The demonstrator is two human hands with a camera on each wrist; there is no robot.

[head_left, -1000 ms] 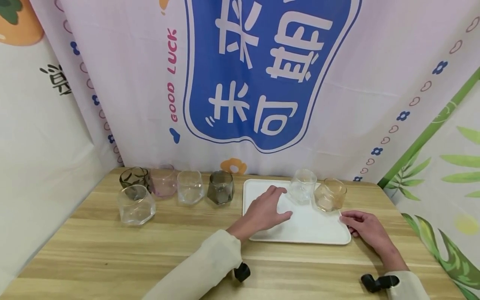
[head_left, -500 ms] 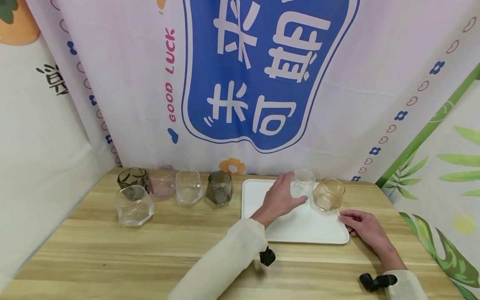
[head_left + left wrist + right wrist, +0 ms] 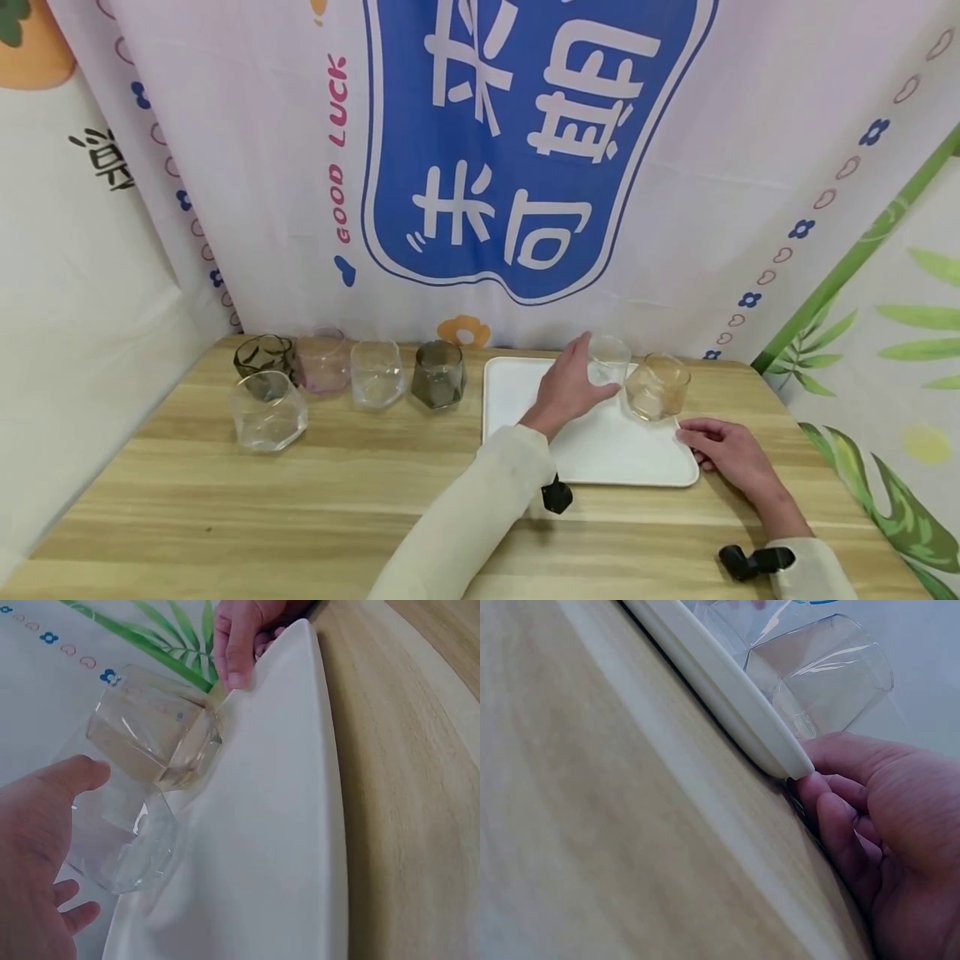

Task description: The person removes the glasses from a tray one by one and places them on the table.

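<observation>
A white rectangular tray (image 3: 622, 458) lies on the wooden table. My left hand (image 3: 568, 387) reaches over it and holds a clear faceted glass (image 3: 613, 360) at the back, the thumb on the near side; some of the fingers are hidden behind the glass in the head view. Close beside it on the tray stands an amber-tinted glass (image 3: 660, 387), also visible in the left wrist view. With thumb and fingers, my right hand (image 3: 727, 454) pinches the tray's right edge, as the right wrist view shows at the tray rim (image 3: 780, 742).
Left of the tray stand a dark grey glass (image 3: 439, 375), a clear glass (image 3: 377, 375), a pinkish glass (image 3: 324, 362) and a dark patterned glass (image 3: 262, 354). Another clear glass (image 3: 270, 412) stands in front of them. A printed curtain (image 3: 300, 167) hangs behind the table.
My left hand has moved right and back from above the tray's middle and taken hold of the clear glass, which has shifted slightly back. The right hand stays at the tray's edge.
</observation>
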